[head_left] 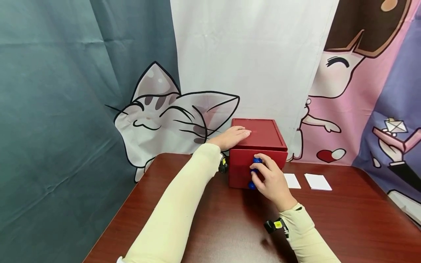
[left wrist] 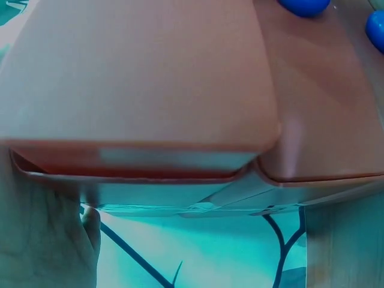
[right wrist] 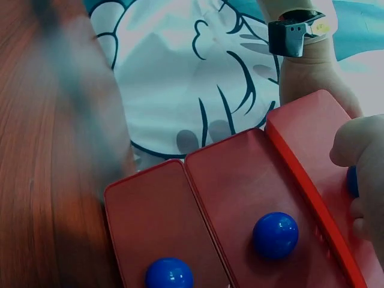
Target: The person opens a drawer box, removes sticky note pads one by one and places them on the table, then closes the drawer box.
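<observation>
A red drawer box [head_left: 241,166] with round blue knobs stands at the back of the table. My left hand [head_left: 230,138] rests on its lid, fingers extended; part of that hand also shows at the lower left of the left wrist view. With thumb and fingers, my right hand [head_left: 273,180] pinches the uppermost blue knob [right wrist: 352,181], which is mostly hidden by the fingers. The top drawer [right wrist: 309,129] juts a little in front of the middle drawer [right wrist: 231,165]. The middle knob [right wrist: 275,235] and the bottom knob [right wrist: 169,275] are untouched.
Two stacks of white cards, a nearer-box one [head_left: 292,181] and an outer one [head_left: 318,182], lie right of the box on the brown wooden table [head_left: 348,212]. A printed cloth [head_left: 256,58] with cartoon figures hangs directly behind the table.
</observation>
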Motion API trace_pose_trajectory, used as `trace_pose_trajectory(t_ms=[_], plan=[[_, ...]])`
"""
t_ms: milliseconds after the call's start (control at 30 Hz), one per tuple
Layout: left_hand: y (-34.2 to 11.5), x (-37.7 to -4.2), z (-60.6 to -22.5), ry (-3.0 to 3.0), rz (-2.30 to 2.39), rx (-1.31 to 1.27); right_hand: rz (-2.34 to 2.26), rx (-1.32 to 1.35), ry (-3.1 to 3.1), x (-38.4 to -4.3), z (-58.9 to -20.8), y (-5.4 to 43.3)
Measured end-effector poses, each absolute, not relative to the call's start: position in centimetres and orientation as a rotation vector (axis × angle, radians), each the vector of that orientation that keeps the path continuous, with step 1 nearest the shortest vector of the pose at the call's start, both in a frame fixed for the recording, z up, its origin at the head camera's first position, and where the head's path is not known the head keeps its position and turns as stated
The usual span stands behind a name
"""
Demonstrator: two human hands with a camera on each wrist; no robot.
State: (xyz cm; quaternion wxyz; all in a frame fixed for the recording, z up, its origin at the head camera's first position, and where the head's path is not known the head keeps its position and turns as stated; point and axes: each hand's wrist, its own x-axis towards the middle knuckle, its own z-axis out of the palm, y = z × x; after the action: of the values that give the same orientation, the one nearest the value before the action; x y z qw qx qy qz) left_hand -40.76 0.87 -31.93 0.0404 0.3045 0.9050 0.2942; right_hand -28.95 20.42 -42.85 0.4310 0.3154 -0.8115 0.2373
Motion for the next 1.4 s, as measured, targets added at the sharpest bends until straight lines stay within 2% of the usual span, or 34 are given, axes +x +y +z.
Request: trace_pose_trajectory(t_ms=[267,700,1033,1400], plan=[[1.1,-40.1,-30.9,2.770,0.748,0.988,0.651,0.745,-2.051,-29.4,-42.8,20.0],[4.6,-38.4,-30.0,2.994,0.286,0.899,0.677,0.693,-2.073,-29.6,-43.0,19.8],[4.7,-38.3,-30.2,2.995,0.247,0.991,0.634,0.744,-2.138,-29.9,-42.8,20.2],[5.5,-38.8,-30.6,2.973,0.249,0.963,0.752,0.871,-2.013,-30.0,-42.4,21.8]])
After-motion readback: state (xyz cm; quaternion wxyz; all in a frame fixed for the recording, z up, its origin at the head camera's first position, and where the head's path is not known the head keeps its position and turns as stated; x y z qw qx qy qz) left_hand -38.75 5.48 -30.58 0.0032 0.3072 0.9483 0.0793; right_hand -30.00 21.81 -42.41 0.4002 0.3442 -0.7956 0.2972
